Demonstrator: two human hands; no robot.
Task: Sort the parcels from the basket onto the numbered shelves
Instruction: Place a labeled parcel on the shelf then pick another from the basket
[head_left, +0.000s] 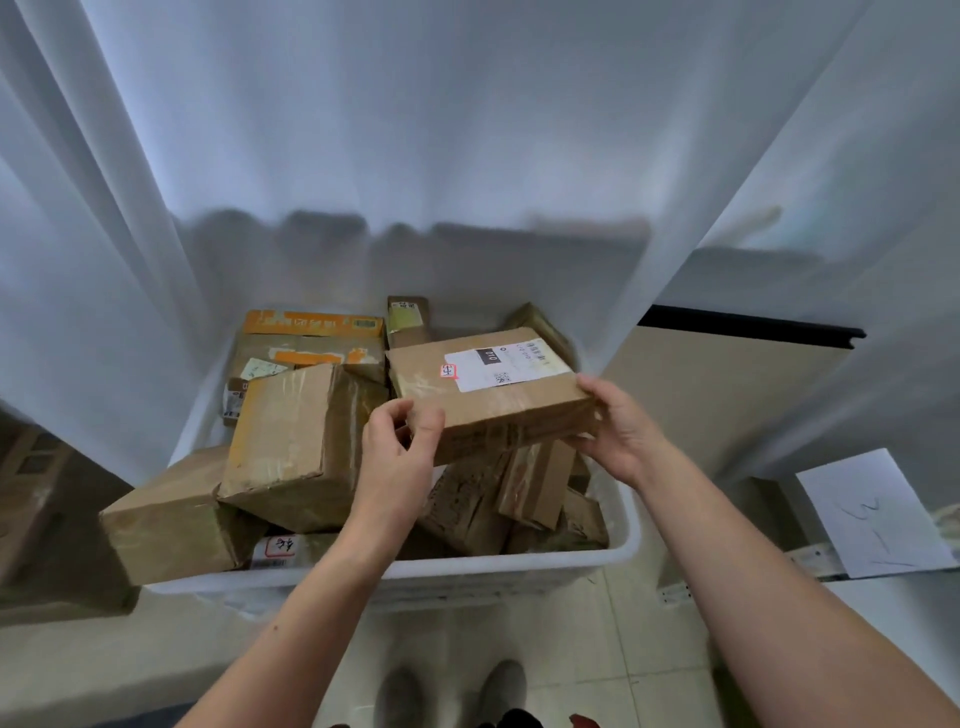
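A white plastic basket (626, 540) stands on the floor in front of me, piled with several brown cardboard parcels. Both my hands hold one flat brown parcel (488, 395) above the pile; it carries a white shipping label and a small red-edged sticker on top. My left hand (400, 457) grips its near left corner, thumb on the front face. My right hand (618, 431) grips its right end, fingers over the top edge. A larger taped parcel (291, 441) lies tilted to the left, and another brown box (171, 519) hangs over the basket's left rim.
White curtains (467, 130) hang behind and around the basket. A sheet of paper with a handwritten number (872, 514) is stuck on a shelf edge at the right. A beige board with a black edge (727, 374) stands right of the basket. My shoes (452, 691) show below on the tiled floor.
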